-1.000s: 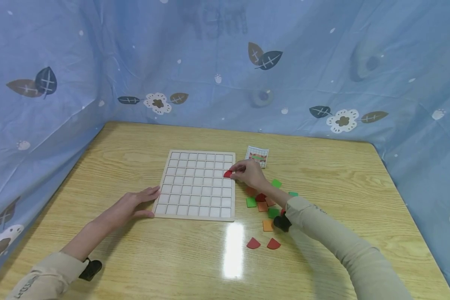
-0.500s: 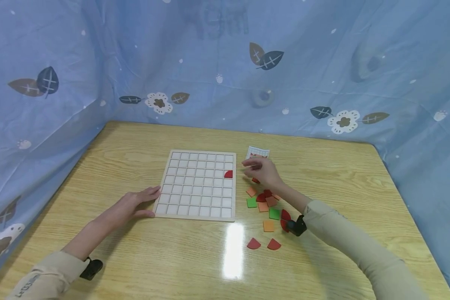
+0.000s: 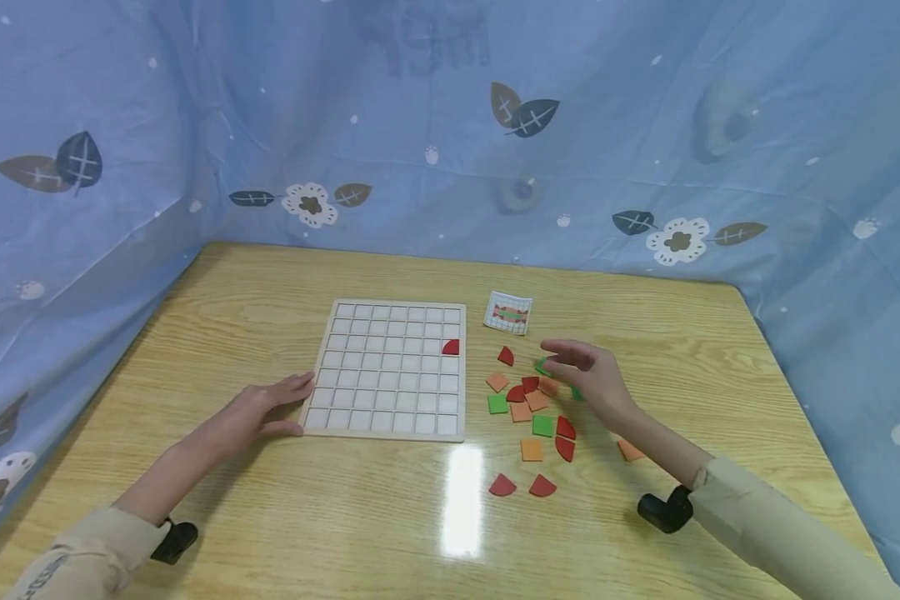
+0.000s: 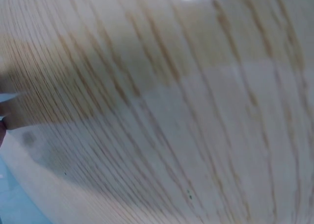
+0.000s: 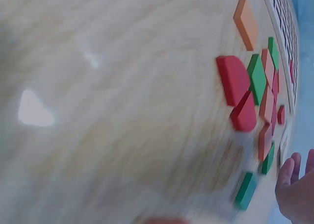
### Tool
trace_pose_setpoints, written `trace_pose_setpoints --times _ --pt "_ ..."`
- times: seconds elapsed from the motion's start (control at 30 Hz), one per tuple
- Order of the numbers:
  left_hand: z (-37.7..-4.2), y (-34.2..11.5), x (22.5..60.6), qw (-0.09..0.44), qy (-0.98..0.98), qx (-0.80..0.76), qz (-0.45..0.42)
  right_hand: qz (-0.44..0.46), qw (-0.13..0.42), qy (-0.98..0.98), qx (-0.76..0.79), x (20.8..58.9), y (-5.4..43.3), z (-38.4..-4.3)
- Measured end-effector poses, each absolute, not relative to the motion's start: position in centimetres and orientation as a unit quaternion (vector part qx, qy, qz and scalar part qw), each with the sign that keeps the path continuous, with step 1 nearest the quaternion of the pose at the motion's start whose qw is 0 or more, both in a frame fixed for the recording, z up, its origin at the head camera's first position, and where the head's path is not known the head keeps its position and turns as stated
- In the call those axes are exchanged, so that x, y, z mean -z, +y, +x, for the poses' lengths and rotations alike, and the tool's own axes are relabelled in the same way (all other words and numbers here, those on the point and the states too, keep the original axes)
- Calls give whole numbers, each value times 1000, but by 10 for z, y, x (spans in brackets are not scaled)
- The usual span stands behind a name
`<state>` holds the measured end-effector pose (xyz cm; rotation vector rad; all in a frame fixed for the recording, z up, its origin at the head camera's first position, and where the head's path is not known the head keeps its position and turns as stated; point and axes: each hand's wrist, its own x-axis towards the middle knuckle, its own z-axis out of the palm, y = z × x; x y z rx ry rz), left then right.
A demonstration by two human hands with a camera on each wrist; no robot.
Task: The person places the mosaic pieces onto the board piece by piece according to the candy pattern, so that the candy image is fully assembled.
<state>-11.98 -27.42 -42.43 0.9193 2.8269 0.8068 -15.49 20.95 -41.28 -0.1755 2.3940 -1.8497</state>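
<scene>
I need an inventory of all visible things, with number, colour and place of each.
Table: one, light wood, centre
Cloth: at least one, blue, behind table
Grid board: one, pale, on table
Printed card: one, white, patterned, right of board
Red pieces: eight visible, red, one in the board, seven right of it
Orange pieces: six visible, orange, right of board
Green pieces: four visible, green, right of board
Wrist devices: two, black, one per wrist
Sleeves: two, beige, on forearms
Left hand: one, at board's left edge
Right hand: one, near loose pieces
</scene>
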Motion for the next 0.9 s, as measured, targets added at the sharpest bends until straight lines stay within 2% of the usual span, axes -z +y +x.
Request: trace_pose_setpoints --times 0.47,0.9 --pt "-120 -273 425 26 915 -268 300 -48 87 755 648 402 275 -107" --pt "-121 -276 427 20 915 -255 311 -106 179 761 614 417 334 -66"
